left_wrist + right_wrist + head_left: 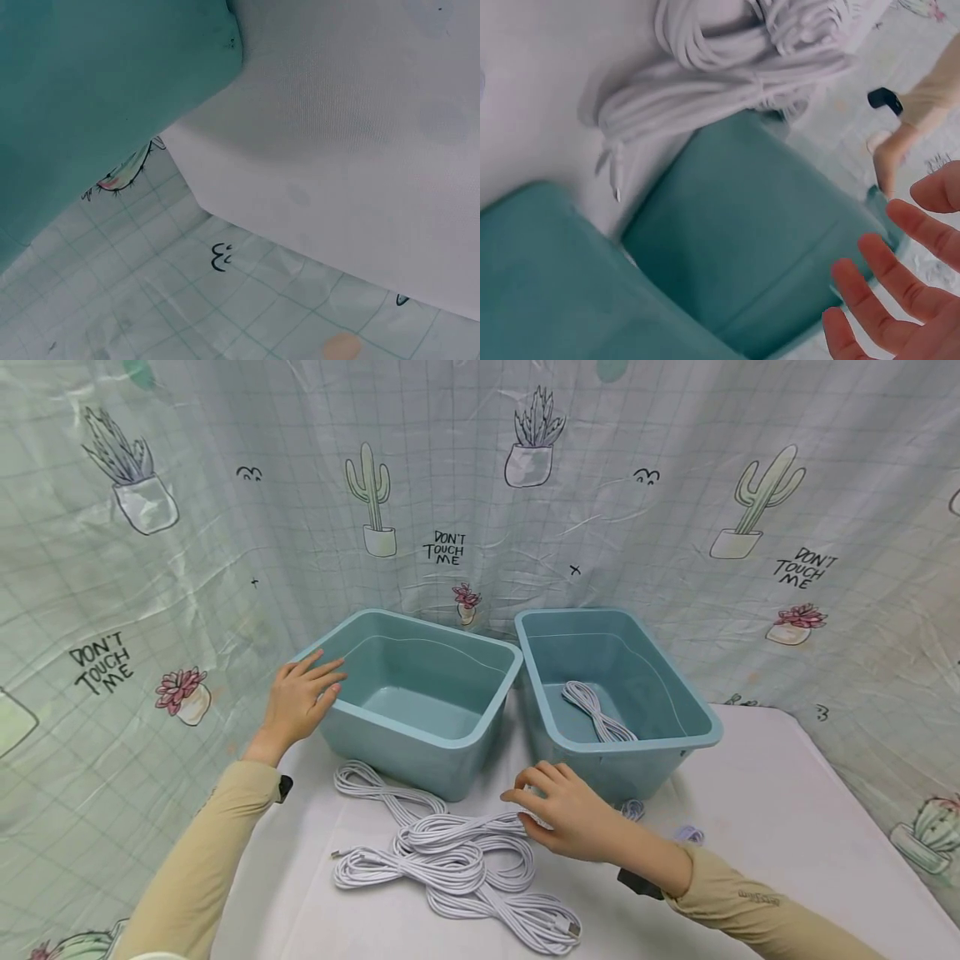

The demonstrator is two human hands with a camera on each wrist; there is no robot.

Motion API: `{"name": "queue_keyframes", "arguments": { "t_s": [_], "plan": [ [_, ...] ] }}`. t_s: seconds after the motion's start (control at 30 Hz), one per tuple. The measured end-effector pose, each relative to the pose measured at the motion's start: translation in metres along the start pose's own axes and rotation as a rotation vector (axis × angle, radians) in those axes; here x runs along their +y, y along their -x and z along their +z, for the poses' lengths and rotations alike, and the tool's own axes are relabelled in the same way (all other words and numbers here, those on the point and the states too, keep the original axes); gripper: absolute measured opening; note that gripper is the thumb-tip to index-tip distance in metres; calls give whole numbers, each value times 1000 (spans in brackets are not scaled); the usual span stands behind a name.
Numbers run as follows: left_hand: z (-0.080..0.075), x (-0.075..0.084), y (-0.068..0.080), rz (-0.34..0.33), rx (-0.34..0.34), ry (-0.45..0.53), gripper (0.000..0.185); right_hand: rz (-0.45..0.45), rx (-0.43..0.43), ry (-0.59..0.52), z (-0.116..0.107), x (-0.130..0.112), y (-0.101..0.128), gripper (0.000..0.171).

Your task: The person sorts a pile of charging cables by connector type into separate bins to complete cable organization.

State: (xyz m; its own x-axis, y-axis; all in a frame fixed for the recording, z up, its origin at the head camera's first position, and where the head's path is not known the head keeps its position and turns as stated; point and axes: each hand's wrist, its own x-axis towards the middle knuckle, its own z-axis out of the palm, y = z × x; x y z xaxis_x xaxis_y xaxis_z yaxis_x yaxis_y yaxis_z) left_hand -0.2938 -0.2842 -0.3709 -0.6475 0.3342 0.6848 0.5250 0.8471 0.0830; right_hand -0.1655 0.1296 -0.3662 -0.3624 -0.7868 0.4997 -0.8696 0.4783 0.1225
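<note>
Cables (457,860) partly under right hand (570,814)

left hand (300,697) flat, fingers straight; right hand (566,810) lowered, fingers spread, seemingly holding nothing.

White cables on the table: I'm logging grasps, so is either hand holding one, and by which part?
Neither. The right hand hovers open above the white cables; the left hand rests flat on the left bin rim.
</note>
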Motion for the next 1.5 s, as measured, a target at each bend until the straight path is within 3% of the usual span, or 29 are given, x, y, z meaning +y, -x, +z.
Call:
{"name": "queue_keyframes", "arguments": {
  "t_s": [0.4,0.67,0.9,1.17,1.5],
  "plan": [
    [-1,2,-2,-8,-20,-4,52,-58,-71,13,32,-10,2,28],
    [0,2,-3,-11,-11,3,49,-84,-175,65,51,-15,2,32],
    [1,2,-2,-13,-10,9,39,-119,-175,96,69,-22,1,35],
    [-1,2,-1,-17,-5,2,46,-138,-174,120,74,-30,-5,42],
    [-2,3,-1,-13,-9,-8,37,-96,-243,120,82,-30,-11,46]
  ]
}}
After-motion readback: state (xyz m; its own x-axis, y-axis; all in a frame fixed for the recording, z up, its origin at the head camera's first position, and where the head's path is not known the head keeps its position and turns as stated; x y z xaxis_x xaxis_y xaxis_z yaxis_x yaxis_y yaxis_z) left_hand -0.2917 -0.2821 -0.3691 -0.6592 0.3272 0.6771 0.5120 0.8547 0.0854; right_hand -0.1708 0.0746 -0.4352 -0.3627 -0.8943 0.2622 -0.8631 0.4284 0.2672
